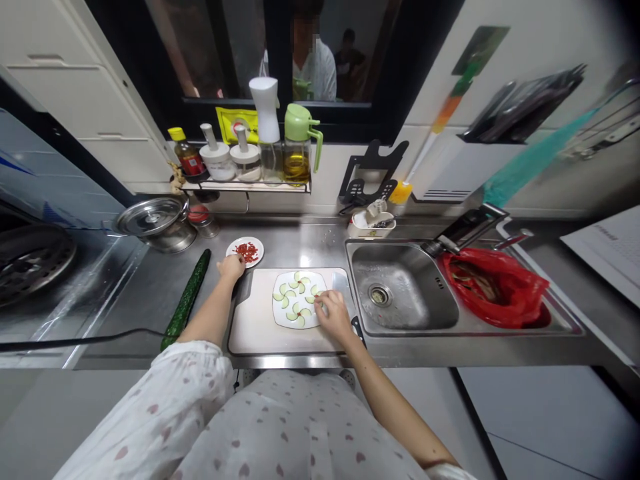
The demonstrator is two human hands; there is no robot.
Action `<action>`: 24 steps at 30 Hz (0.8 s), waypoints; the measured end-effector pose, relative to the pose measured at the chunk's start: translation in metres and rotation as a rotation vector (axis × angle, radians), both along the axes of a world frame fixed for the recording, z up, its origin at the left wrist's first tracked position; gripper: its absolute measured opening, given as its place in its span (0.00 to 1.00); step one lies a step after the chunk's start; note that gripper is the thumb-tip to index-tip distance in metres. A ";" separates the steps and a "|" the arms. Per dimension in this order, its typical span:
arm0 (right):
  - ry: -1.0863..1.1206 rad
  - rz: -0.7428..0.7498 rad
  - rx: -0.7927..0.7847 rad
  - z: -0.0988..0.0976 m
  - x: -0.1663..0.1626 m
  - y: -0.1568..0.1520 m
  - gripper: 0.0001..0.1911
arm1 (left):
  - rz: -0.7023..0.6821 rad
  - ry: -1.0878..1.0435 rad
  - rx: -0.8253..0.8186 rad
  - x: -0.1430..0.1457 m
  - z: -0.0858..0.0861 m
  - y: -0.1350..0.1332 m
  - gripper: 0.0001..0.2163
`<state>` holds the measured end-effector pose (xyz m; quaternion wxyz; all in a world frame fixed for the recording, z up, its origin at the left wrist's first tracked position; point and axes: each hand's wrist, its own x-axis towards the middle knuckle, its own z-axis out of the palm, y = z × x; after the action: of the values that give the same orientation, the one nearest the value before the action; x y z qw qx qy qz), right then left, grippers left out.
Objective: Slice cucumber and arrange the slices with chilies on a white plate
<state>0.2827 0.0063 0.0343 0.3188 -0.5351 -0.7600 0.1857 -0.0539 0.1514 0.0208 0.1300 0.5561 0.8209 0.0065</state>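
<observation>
My left hand (231, 267) is at the near left rim of a small white plate (261, 248), its fingertips closed together beside chopped red pieces (247, 251). Whether a piece sits between them is too small to tell. Over the right side of a squarish white plate (279, 321), my right hand (334, 316) makes a pinch close to the cucumber slices (299, 311). These thin green-edged slices lie in curved, flower-like groups, some with a red bit at the centre. Under the plate is a pale cutting board (255, 337). A knife (357, 327) lies by the board's right edge, partly hidden by my right hand.
A whole cucumber (189, 297) lies left of my left forearm. Behind it are a lidded steel pot (157, 223) and a red-topped jar (204, 221). A seasoning rack (245, 187) hangs at the back. To the right are the sink (405, 293) and a red plastic bag (510, 293).
</observation>
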 end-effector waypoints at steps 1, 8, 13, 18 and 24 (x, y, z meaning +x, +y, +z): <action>-0.001 -0.003 0.000 0.000 0.001 0.000 0.08 | -0.006 0.007 0.000 0.000 -0.001 0.001 0.13; 0.005 -0.019 -0.015 -0.002 0.004 -0.002 0.08 | -0.024 0.024 -0.004 -0.002 -0.007 0.010 0.14; 0.024 -0.021 -0.013 -0.002 0.004 -0.002 0.08 | -0.021 0.025 0.003 0.000 -0.010 0.011 0.13; 0.025 -0.034 -0.017 -0.005 0.006 -0.001 0.08 | 0.058 -0.001 0.116 0.003 -0.007 0.005 0.13; 0.041 -0.069 -0.026 -0.012 0.011 0.003 0.09 | 0.160 -0.217 0.333 0.019 -0.001 -0.007 0.07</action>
<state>0.2932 0.0089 0.0225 0.3336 -0.5613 -0.7318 0.1954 -0.0351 0.1448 0.0197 0.1231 0.4988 0.8313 0.2121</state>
